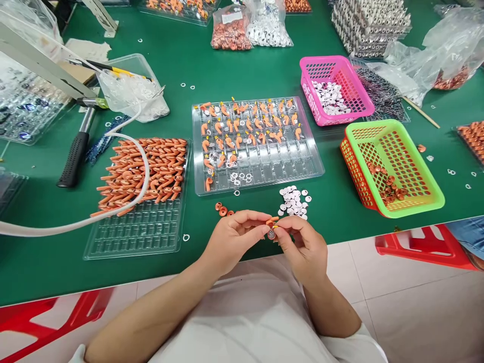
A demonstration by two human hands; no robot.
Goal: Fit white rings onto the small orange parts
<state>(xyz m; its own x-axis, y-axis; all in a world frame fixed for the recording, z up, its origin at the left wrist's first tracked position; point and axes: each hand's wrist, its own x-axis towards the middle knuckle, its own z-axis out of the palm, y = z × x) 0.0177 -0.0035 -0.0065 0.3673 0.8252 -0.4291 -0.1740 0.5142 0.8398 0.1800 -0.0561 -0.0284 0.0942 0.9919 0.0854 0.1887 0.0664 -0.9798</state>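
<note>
Near the table's front edge, my left hand point(236, 239) and my right hand point(302, 247) meet, fingertips pinched around one small orange part point(271, 232). A round silvery disc shows on its face, with a bit of yellow beside my right fingers. Just behind my left hand lie a few round orange caps point(223, 209). A loose pile of white discs point(293, 201) sits beyond my right hand. Farther back is a clear blister tray point(260, 164) with rows of orange curved parts and several white rings in its front cells.
On the left, a second clear tray point(132, 237) holds stacked orange parts point(145, 171), crossed by a white cable point(139, 201). A hammer point(75, 151) lies farther left. A pink basket point(308, 93) and a green basket point(427, 174) stand on the right. Filled bags point(230, 30) are at the back.
</note>
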